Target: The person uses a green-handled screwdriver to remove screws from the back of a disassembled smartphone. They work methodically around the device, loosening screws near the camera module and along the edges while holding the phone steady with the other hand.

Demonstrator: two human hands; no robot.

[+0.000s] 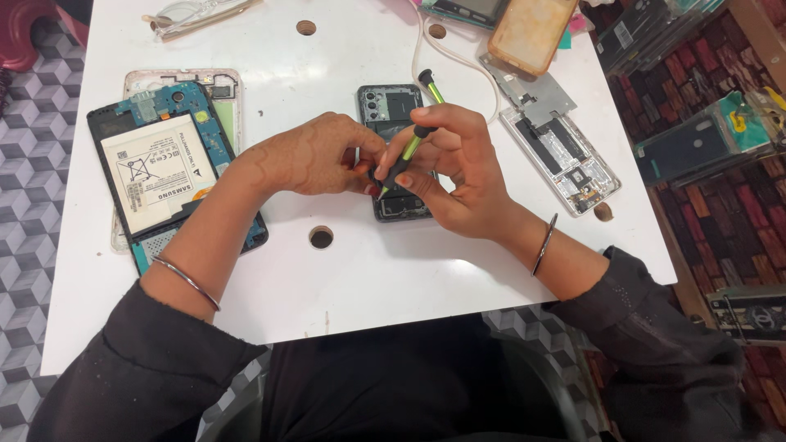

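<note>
An opened dark smartphone (391, 105) with its back cover off lies in the middle of the white table (344, 270). My right hand (458, 168) grips a green-and-black precision screwdriver (412, 141), tip down on the phone's lower half. My left hand (315, 155) rests against the phone's left side, fingers curled at its edge beside the screwdriver tip. Both wrists wear thin metal bangles. The phone's middle is hidden under my fingers.
An opened tablet (164, 168) with a white battery lies at the left, its pale back cover (214, 86) behind it. A silver phone frame (565, 160) lies at the right, an orange phone case (530, 31) and a white cable (458, 57) beyond. Round holes (321, 237) dot the table.
</note>
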